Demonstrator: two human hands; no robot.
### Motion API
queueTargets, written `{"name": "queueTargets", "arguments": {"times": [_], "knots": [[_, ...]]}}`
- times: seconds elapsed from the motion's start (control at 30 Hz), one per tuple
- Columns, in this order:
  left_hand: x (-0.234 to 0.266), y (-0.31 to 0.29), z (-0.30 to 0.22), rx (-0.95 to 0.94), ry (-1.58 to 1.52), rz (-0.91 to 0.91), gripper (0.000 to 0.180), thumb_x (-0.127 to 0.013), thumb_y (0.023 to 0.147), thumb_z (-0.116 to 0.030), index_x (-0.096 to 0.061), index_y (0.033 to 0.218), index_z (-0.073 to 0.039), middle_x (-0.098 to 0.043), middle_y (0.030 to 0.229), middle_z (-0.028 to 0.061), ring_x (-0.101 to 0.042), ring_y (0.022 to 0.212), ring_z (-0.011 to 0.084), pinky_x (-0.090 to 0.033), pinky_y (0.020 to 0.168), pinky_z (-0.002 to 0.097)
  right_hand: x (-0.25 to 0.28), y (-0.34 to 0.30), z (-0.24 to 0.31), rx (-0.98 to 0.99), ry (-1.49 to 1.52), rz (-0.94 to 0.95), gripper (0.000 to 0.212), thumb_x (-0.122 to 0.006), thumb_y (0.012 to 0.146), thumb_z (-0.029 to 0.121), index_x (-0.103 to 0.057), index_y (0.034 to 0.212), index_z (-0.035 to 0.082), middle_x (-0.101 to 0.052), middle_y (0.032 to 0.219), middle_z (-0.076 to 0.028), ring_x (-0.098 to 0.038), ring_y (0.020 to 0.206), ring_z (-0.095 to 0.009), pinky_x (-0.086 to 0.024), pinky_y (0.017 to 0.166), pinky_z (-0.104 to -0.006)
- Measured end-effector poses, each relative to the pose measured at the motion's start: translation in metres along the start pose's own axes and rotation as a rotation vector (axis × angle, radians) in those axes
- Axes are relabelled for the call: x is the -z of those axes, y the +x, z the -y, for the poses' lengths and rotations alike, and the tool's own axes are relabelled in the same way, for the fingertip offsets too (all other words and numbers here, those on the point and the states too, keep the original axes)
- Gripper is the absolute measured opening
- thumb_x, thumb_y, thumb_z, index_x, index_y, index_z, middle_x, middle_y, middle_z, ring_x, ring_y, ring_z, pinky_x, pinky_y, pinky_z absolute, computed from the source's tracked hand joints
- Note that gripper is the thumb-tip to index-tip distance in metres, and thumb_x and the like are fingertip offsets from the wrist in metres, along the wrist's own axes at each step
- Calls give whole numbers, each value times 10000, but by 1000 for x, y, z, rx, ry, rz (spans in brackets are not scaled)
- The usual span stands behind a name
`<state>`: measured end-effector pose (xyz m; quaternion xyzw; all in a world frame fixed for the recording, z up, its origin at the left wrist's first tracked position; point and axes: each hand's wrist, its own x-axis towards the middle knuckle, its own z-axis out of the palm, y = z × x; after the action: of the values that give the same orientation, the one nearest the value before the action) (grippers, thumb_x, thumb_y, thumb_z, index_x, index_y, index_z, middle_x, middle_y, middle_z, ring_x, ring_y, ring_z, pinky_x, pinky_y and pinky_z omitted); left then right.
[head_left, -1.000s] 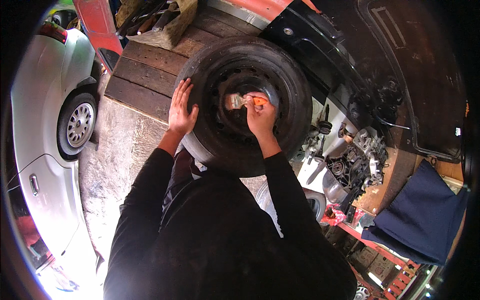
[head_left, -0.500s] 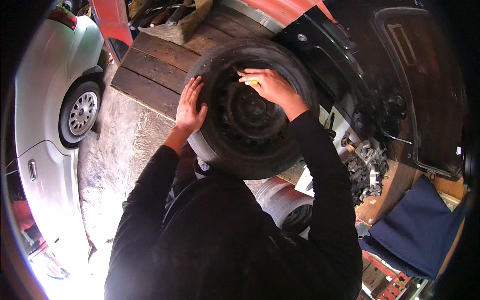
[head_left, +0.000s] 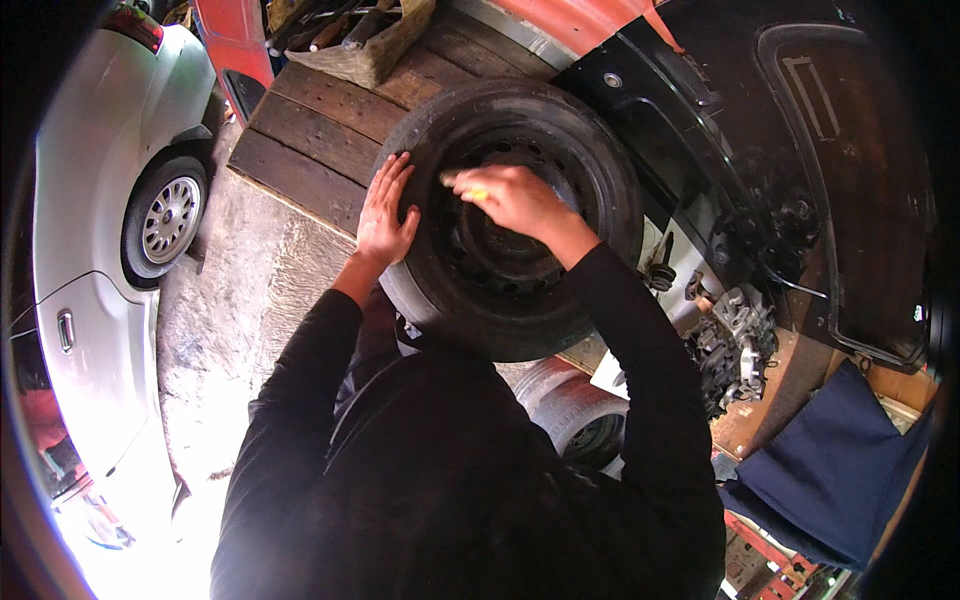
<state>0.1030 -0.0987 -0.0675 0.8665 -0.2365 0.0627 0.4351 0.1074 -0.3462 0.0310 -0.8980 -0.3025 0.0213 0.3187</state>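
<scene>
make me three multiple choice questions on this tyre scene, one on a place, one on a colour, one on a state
1. Where does the left hand rest?
A. on the left sidewall of the tyre
B. on the silver car
C. on the blue cloth

2. What colour is the bit of brush handle that shows under the right hand?
A. green
B. orange-yellow
C. white

3. How is the right hand?
A. flat and open on the planks
B. hanging free at the person's side
C. closed around the handle, over the black steel rim

Answers: 1 A, the spread fingers lie on the rubber at the tyre's left edge. 2 B, a small orange-yellow piece peeks out by the fingers. 3 C, the fingers curl about the handle inside the wheel's dish.
</scene>
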Motion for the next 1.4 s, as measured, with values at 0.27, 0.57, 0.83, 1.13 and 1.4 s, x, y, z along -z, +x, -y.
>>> {"name": "queueTargets", "arguments": {"times": [0.27,0.57,0.83,1.13,1.4], "knots": [[1,1,-2,-24,-15,-3,661,-603,805,-33,-493,1456,-17,-406,1613,151,-301,1542,351,-250,1268,470,-52,11,-10,-571,205,-880,105,-694,985,102,-643,1004,13,-725,808,-92,-736,778,-159,-589,707,-309],[0,0,0,-21,17,5,646,-625,807,-64,-506,1439,3,-412,1606,149,-306,1535,352,-252,1267,469,-72,-34,28,-431,283,-674,92,-691,963,74,-635,974,2,-727,886,-133,-749,808,-210,-576,707,-324],[1,1,-2,-13,11,9,644,-618,805,-61,-506,1437,0,-416,1603,149,-303,1537,350,-251,1268,470,-72,-44,54,-352,106,-557,72,-698,925,48,-661,981,25,-706,923,-138,-726,858,-326,-561,745,-376],[-1,1,1,-28,14,-3,645,-614,812,-64,-500,1444,-8,-416,1604,145,-307,1536,348,-245,1271,470,-73,-54,58,-258,108,-450,88,-706,924,76,-642,958,28,-676,874,-143,-701,776,-354,-549,685,-405],[-1,0,2,-27,-3,-10,663,-607,799,-26,-495,1453,-15,-415,1605,150,-294,1546,343,-248,1271,473,-56,-44,75,-303,6,-617,101,-714,902,80,-620,924,48,-659,864,-134,-700,765,-343,-550,664,-421]]}}
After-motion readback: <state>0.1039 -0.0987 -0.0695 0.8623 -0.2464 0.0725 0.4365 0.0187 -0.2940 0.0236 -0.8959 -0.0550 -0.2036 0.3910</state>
